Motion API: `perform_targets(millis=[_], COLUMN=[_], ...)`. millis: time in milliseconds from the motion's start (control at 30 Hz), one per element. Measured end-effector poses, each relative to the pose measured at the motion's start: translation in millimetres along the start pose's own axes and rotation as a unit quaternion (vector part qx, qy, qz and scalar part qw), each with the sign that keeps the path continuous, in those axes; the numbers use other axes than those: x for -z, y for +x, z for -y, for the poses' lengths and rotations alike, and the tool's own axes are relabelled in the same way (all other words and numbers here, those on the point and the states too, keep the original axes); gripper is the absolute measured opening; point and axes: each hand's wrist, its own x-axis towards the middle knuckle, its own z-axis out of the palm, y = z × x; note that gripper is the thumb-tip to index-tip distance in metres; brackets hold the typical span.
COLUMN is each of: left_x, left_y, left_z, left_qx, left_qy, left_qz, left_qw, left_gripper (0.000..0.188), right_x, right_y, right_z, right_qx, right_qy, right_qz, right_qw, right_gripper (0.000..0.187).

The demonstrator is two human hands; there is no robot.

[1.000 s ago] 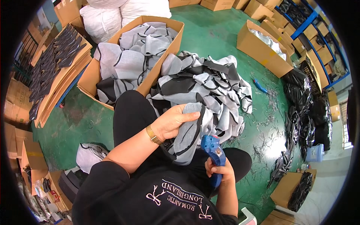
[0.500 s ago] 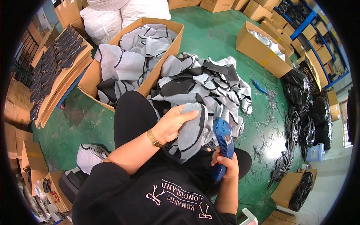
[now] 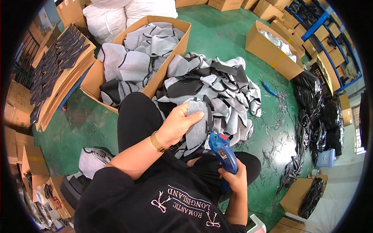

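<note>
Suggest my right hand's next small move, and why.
Perhaps ease the blue plastic handheld tool along the edge of the grey, black-trimmed fabric piece: the left hand pinches it, and the right hand holds the tool close to that edge.

Cloth [image 3: 197, 130], one piece: light grey, elongated, with a dark edging along its right side; held raised and lengthwise, partly covered. Cutter [image 3: 224, 152], one: blue, handheld, red-marked at the head, label on the body; gripped at a slant, head tilted up-left, placed just beside the cloth's right edge.
</note>
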Motion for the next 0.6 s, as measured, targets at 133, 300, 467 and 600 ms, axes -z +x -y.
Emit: perform_targets(millis=[133,300,467,600], left_x=[0.1,-1.7,-4.3,0.8], left_y=[-4.0,-9.7,-17.6,-10.3], left_z=[0.0,5.1,10.4,13.7], left_qx=[-0.001,-0.03,-0.019,0.048], left_qy=[0.017,0.075,0.103,-0.018], left_qz=[0.005,0.005,0.033,0.019], left_qw=[1.0,0.997,0.994,0.998], left_gripper=[0.017,0.02,0.02,0.02], right_x=[-1.4,-1.5,-3.0,-3.3], right_y=[1.0,3.0,11.7,17.0], right_z=[3.3,8.2,15.2,22.4], right_qx=[-0.004,-0.003,0.004,0.035], right_qy=[0.0,0.018,0.084,0.126], right_qz=[-0.003,-0.001,-0.013,-0.033], right_qw=[1.0,1.0,0.996,0.991], right_gripper=[0.03,0.03,0.032,0.033])
